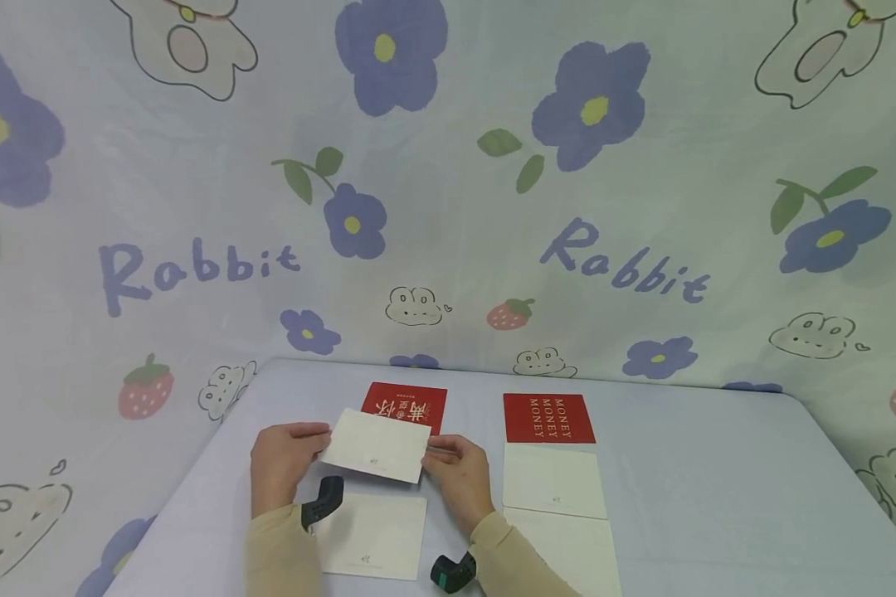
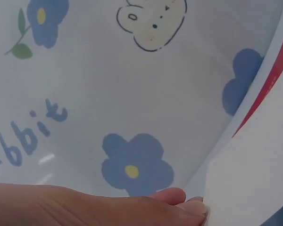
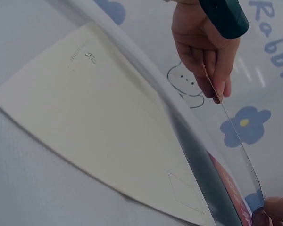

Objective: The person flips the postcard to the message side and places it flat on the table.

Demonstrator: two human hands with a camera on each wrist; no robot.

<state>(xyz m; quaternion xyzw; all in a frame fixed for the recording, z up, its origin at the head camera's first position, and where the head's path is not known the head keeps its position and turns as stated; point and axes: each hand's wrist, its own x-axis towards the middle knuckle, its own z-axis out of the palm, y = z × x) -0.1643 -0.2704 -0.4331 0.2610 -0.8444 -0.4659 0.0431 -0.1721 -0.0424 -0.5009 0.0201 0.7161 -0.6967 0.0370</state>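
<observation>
A white card (image 1: 377, 448) with small print near its lower edge is held above the table, tilted, between both hands. My left hand (image 1: 278, 463) pinches its left edge, with thumb and fingertips (image 2: 193, 207) on the edge in the left wrist view. The right hand (image 1: 461, 481) pinches the right edge. In the right wrist view the raised card (image 3: 240, 136) appears nearly edge-on. Behind it lies a red card (image 1: 411, 402) with light characters, partly hidden. Below it another white card (image 1: 373, 535) rests flat on the table.
To the right, a red card (image 1: 548, 418) printed MONEY lies above a white card (image 1: 554, 479) and a second white card (image 1: 567, 547), in a column. The table (image 1: 702, 481) meets a patterned curtain (image 1: 448, 207) at its back edge. Black devices sit at both wrists.
</observation>
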